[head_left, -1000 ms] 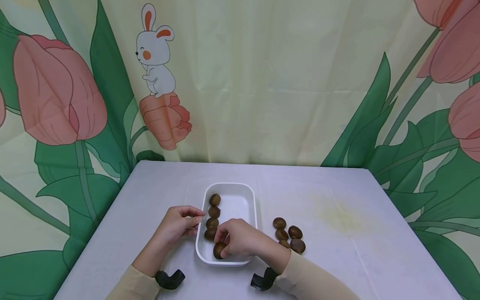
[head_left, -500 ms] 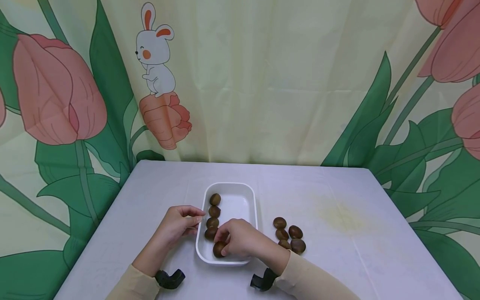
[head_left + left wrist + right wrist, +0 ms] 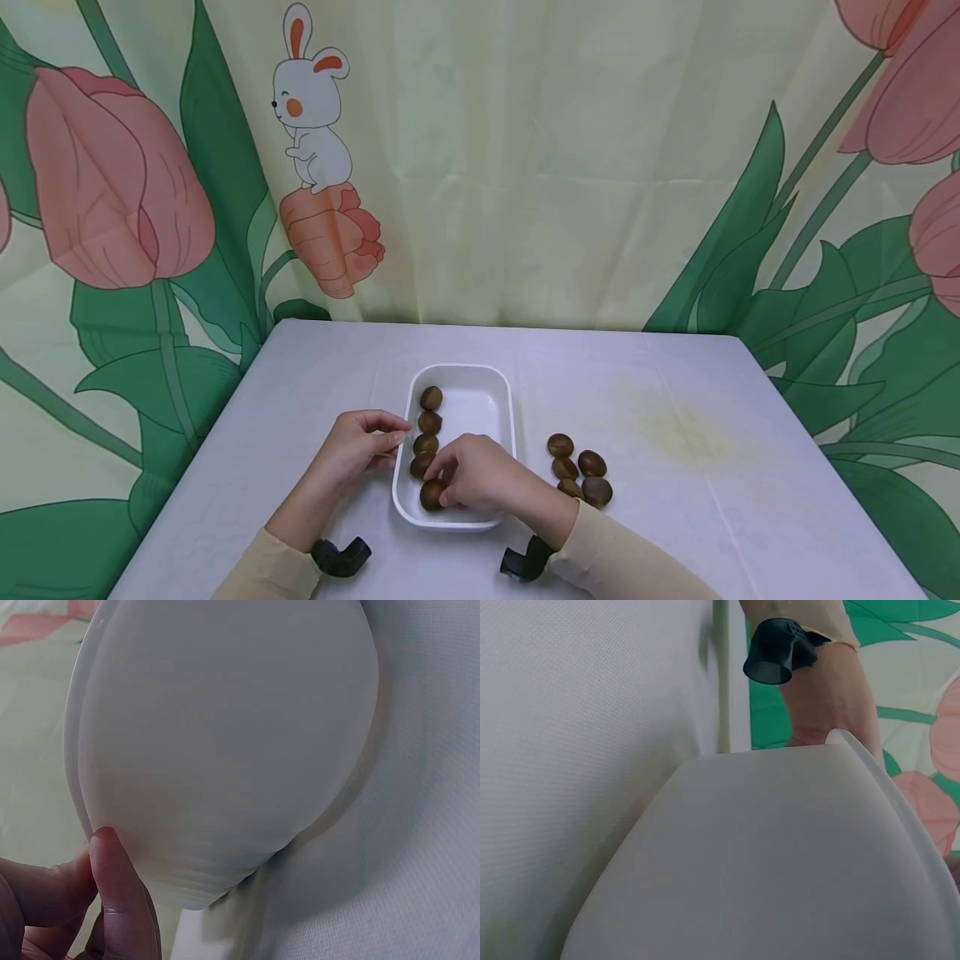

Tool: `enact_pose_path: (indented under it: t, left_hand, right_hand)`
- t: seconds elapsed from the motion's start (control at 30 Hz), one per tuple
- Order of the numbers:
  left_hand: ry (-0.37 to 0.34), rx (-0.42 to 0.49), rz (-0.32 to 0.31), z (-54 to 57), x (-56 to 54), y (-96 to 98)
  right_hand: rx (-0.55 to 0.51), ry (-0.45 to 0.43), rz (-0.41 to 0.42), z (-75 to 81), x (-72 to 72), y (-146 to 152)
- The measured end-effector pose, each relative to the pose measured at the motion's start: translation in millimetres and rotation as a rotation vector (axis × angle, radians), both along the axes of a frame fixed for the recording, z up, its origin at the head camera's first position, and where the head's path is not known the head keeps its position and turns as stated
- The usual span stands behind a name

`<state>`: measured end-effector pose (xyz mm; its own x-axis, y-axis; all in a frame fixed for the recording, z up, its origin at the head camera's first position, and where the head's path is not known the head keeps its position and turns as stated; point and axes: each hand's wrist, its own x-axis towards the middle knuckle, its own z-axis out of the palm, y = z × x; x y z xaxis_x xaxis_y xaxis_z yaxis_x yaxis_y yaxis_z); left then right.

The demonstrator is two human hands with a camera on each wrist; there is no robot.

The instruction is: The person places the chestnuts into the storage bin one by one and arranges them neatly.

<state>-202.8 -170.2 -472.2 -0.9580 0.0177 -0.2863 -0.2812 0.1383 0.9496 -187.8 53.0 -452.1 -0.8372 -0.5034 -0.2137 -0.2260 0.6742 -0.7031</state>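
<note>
A white tray stands on the table, with several brown chestnuts in a column along its left side. My left hand holds the tray's left rim; in the left wrist view the thumb lies on the outer wall and a finger reaches the rim. Inside the tray, my right hand pinches the nearest chestnut of the column, its fingertips on the right side of it. In the right wrist view the tray's outer wall hides that hand's fingertips.
Several more chestnuts lie grouped on the white-covered table right of the tray, one partly behind the right forearm. Each wrist wears a black camera mount. A printed curtain hangs behind the table.
My right hand has shifted slightly left and away from me, bringing the pinched chestnut closer in line with the column. The left hand stays on the rim.
</note>
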Motion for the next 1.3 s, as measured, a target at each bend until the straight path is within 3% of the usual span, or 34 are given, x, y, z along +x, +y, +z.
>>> enact_pose_path:
  t: [0.3,0.8,1.0,1.3]
  left_hand:
    - [-0.003,0.003,0.003,2.4,-0.9,0.9]
    - [-0.014,-0.003,0.016,1.0,-2.8,0.2]
    - [-0.007,0.023,0.002,-0.3,-2.3,-1.5]
    - [0.012,0.044,-0.017,-0.7,-1.1,-1.9]
  right_hand:
    - [-0.097,-0.071,0.027,-4.0,-2.0,1]
    - [-0.161,-0.052,0.051,-2.5,-4.1,2]
    - [-0.167,-0.057,0.033,1.0,-2.6,3]
    - [-0.274,-0.139,-0.008,8.1,-0.4,11]
